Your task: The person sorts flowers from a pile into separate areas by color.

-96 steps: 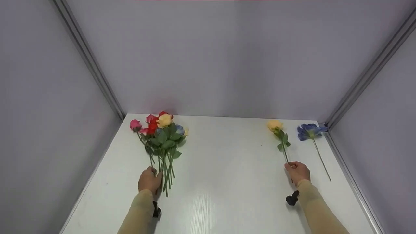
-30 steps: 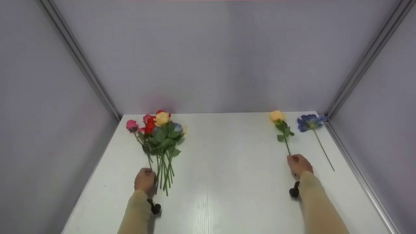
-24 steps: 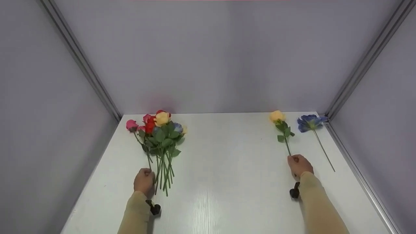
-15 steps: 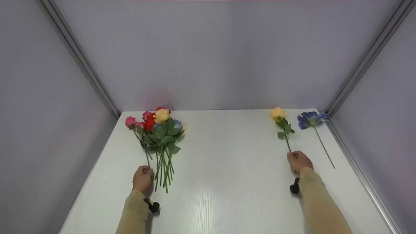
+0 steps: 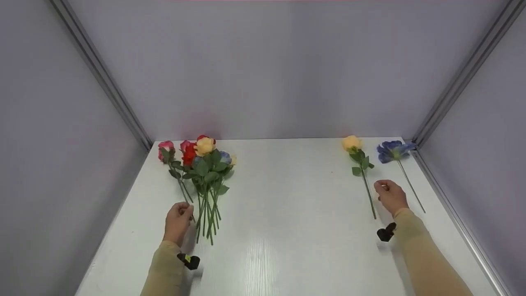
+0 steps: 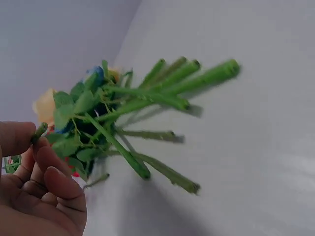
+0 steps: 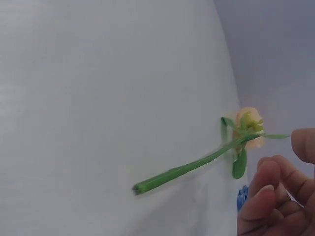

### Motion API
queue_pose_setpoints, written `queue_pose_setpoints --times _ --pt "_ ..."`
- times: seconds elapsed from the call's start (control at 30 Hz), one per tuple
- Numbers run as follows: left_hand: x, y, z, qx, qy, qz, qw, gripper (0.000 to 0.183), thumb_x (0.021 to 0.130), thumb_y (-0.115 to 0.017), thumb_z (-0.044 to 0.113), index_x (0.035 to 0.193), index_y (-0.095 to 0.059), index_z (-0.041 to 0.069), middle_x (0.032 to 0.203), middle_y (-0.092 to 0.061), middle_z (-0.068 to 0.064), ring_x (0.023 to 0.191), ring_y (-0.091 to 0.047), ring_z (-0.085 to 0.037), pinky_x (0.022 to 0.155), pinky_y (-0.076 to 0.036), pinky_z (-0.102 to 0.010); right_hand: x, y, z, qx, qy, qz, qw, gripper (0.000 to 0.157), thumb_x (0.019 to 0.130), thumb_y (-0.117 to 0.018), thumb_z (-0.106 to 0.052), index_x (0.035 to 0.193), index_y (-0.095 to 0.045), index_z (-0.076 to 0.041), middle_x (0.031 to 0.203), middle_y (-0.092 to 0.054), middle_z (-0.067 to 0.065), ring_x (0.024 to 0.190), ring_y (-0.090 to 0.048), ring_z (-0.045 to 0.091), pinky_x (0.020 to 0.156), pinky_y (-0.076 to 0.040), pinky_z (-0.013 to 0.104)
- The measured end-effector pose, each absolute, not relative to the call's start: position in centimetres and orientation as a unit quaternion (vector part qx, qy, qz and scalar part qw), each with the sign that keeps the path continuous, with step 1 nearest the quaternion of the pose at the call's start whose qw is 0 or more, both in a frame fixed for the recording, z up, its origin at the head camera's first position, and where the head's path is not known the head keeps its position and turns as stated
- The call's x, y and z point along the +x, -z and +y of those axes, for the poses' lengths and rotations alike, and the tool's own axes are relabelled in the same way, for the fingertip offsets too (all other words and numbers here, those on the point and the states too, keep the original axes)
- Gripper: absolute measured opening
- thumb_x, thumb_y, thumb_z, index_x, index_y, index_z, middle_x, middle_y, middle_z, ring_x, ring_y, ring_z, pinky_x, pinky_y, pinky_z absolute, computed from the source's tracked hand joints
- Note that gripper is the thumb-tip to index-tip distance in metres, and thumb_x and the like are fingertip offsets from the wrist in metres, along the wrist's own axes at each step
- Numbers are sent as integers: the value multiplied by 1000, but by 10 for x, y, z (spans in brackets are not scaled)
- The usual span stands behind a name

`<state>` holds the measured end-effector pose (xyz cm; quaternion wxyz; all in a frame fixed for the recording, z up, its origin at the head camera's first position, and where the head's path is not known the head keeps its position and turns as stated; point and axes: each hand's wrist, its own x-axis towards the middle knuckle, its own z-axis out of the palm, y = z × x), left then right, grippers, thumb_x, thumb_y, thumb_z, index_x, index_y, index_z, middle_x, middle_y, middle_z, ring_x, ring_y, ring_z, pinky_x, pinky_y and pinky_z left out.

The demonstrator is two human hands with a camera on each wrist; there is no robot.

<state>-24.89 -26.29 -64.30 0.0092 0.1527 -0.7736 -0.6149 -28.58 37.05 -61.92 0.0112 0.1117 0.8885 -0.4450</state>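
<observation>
My left hand (image 5: 177, 222) pinches a stem; in the left wrist view the cut stem end (image 6: 39, 132) pokes out between thumb and finger. In the head view this stem runs up to a pink rose (image 5: 166, 147) at the left of the bunch. Beside it lies the bunch of artificial flowers (image 5: 210, 174), red, pink, yellow and blue heads with crossed green stems. My right hand (image 5: 392, 196) hovers just right of a yellow rose (image 5: 352, 143), its fingers loosely bent and holding nothing. That rose's stem (image 7: 177, 172) lies bare below the hand.
A blue flower (image 5: 394, 151) lies at the far right, its thin stem slanting down beside my right hand. Everything rests on a white table (image 5: 287, 205) with grey panels (image 5: 263, 74) at its back and sides. A black wrist camera (image 5: 386, 233) sits on the right sleeve.
My right hand has let go of the yellow rose's stem and moved right and slightly away. My left hand has moved with the pink rose, whose head has turned and shifted slightly.
</observation>
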Motion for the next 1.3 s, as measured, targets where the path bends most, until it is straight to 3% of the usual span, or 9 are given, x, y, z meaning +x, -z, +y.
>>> queue_pose_setpoints --times 0.3,0.43,0.6,0.83,1.07,1.3 --pt "-250 619 -218 125 676 -726 23 34 100 -52 22 125 -46 0 104 -51 -13 87 -50 -24 79 -46 -38 -285 619 334 86 509 856 18 56 98 -46 -48 133 -48 -4 119 -53 22 99 -55 33 73 -47 31" --pt "-251 615 -195 109 694 -711 21 28 100 -53 19 120 -47 1 100 -51 -11 80 -51 -22 73 -46 -37 -284 626 308 63 521 851 29 50 99 -49 -43 128 -53 -3 114 -55 23 94 -56 35 70 -47 32" --pt "-253 613 -163 81 715 -694 22 22 97 -57 11 114 -49 -1 96 -53 -12 71 -51 -18 63 -45 -30 -281 629 270 17 532 846 44 40 99 -53 -35 122 -57 -2 107 -58 21 94 -56 38 75 -48 39" --pt "-256 616 -112 43 710 -703 -13 24 94 -63 14 111 -53 0 94 -57 -11 73 -54 -18 65 -46 -32 -276 624 218 -42 534 841 73 27 98 -55 -32 112 -62 -10 104 -59 21 92 -57 38 79 -48 46" --pt "-256 619 -64 18 693 -719 -40 18 91 -66 11 104 -56 3 93 -58 -9 78 -57 -18 66 -50 -31 -273 619 179 -65 561 819 103 29 97 -56 -36 107 -64 -11 98 -61 19 77 -56 22 65 -48 31" --pt "-259 630 -36 1 671 -740 -41 23 89 -69 13 105 -58 0 91 -58 -6 78 -56 -16 64 -49 -29 -273 619 158 -40 594 796 108 27 98 -56 -34 105 -66 -10 99 -63 18 79 -57 21 66 -48 31"
